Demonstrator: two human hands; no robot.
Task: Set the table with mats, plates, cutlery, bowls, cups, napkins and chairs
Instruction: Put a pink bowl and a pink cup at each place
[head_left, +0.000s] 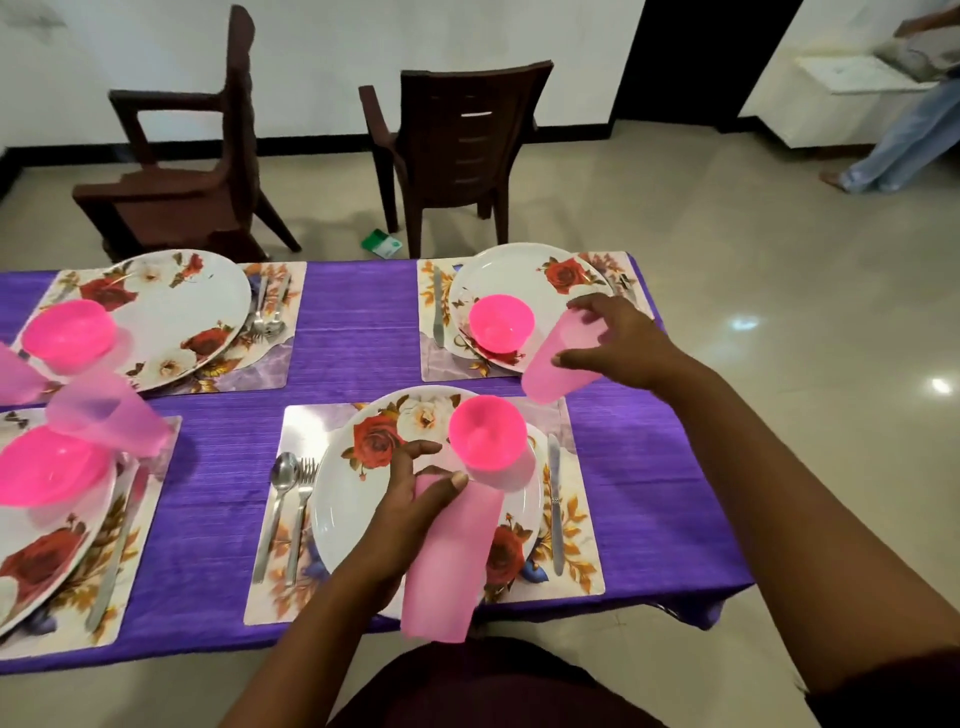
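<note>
The left hand (415, 499) has its grip closed around a pale pink cup (447, 561), the thumb across the top part and the fingers curled behind it. This cup is tilted and is held above the near edge of the near plate (337, 499), its lower end over the table (358, 332) edge. The right hand (618, 343) grasps a second pale pink cup (550, 364) from above, fingers spread around its upper end. That cup leans too, and its lower end is at the corner of the far right mat (431, 364), just beside the far right plate (498, 275).

On the near plate sits a bright pink bowl (485, 431), close to the left thumb. A spoon (280, 499) and a fork (301, 514) lie on the near mat (301, 426) left of the plate, and a knife (556, 509) lies right of it. The far right plate carries another pink bowl (501, 319), with a knife (438, 306) on its left.

On the left side two more places are set with flowered plates, pink bowls and pale pink cups. The table has a purple cloth. Behind it stand two brown chairs (457, 145), turned away from the table. A small green and white packet (382, 242) lies on the floor near them.
</note>
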